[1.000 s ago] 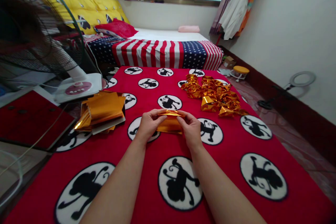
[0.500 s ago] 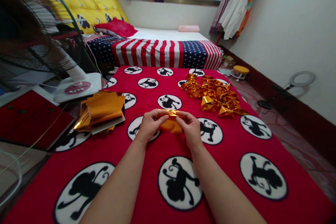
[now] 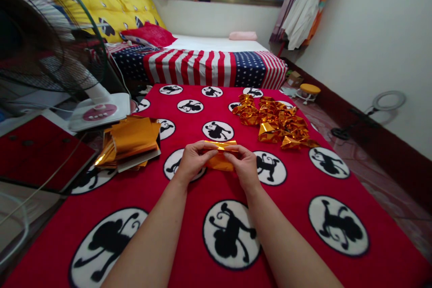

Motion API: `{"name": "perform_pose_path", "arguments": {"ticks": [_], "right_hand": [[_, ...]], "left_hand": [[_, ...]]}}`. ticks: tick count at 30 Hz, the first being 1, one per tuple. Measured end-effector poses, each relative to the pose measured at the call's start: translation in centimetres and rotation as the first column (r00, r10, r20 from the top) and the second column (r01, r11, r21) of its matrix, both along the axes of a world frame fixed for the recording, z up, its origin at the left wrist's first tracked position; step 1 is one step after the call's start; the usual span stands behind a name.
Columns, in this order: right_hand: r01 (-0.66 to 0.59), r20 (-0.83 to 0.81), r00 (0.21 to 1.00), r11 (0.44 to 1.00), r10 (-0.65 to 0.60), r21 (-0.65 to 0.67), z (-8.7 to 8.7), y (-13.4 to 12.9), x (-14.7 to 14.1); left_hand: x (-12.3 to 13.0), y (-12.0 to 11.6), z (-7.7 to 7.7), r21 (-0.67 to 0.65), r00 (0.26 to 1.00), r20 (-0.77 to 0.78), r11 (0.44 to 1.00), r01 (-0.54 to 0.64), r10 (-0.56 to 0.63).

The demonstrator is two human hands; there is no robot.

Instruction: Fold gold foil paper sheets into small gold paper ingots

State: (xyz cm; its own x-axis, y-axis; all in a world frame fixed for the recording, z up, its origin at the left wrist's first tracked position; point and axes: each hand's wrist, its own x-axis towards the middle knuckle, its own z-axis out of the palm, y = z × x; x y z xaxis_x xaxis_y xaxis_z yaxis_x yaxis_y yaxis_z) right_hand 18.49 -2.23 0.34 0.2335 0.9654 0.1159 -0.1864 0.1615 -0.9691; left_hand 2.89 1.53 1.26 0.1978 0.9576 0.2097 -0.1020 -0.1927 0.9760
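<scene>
A sheet of shiny gold foil paper point(image 3: 220, 162) is held between my two hands above the red cloth point(image 3: 189, 252). My left hand point(image 3: 195, 158) pinches its left side between thumb and fingers. On the right side, my right hand point(image 3: 243, 161) grips it the same way. The far edge of the sheet is folded over into a narrow glossy strip, and both thumbs press just below it. A stack of flat gold foil sheets point(image 3: 133, 139) lies to the left. Folded gold foil pieces point(image 3: 281, 121) are heaped at the right.
An electric fan point(image 3: 101, 105) stands at the left, beside a dark red panel point(image 3: 43, 153) with a cord across it. Beyond the cloth is a bed point(image 3: 202, 65) with a stars-and-stripes cover. A yellow stool point(image 3: 309, 89) and a ring light point(image 3: 388, 100) are on the right.
My thumbs have shifted slightly along the sheet, and its folded far edge now looks straighter and more even. Both hands stay in almost the same place.
</scene>
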Motion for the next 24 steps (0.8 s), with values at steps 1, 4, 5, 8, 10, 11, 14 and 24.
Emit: {"name": "perform_pose_path", "arguments": {"ticks": [1, 4, 5, 8, 10, 11, 14, 24], "right_hand": [[0.005, 0.005, 1.000, 1.000, -0.005, -0.005, 0.03, -0.01, -0.03], [0.012, 0.009, 1.000, 1.000, -0.012, 0.001, 0.04, -0.02, -0.14], [0.008, 0.008, 1.000, 1.000, -0.008, 0.000, 0.02, -0.02, -0.16], [-0.003, 0.013, 1.000, 1.000, 0.004, -0.009, -0.04, -0.01, -0.17], [-0.003, 0.012, 1.000, 1.000, 0.003, -0.007, -0.09, 0.03, -0.10], [0.005, -0.002, 1.000, 1.000, -0.005, -0.005, -0.11, 0.05, -0.05], [0.050, -0.081, 0.995, 0.999, -0.051, -0.015, -0.16, 0.12, 0.05], [0.118, -0.184, 0.977, 0.992, -0.107, 0.045, -0.23, 0.25, -0.16]], "left_hand": [[0.01, -0.05, 0.04, -0.001, 1.000, 0.006, 1.000, 0.006, -0.006], [0.03, -0.19, 0.15, -0.024, 1.000, 0.022, 0.999, 0.022, -0.022], [0.02, -0.22, 0.17, -0.032, 1.000, 0.011, 0.999, 0.027, -0.026], [-0.04, -0.20, 0.14, -0.008, 0.998, -0.052, 1.000, 0.016, -0.017], [-0.09, -0.12, 0.07, 0.031, 0.997, -0.076, 0.999, -0.011, 0.013], [-0.10, -0.08, 0.03, 0.046, 0.997, -0.079, 0.999, -0.024, 0.027], [-0.10, -0.03, 0.06, 0.065, 0.996, -0.068, 0.997, -0.049, 0.054], [0.07, -0.24, 0.47, 0.022, 0.992, -0.058, 0.993, -0.115, 0.116]]}}
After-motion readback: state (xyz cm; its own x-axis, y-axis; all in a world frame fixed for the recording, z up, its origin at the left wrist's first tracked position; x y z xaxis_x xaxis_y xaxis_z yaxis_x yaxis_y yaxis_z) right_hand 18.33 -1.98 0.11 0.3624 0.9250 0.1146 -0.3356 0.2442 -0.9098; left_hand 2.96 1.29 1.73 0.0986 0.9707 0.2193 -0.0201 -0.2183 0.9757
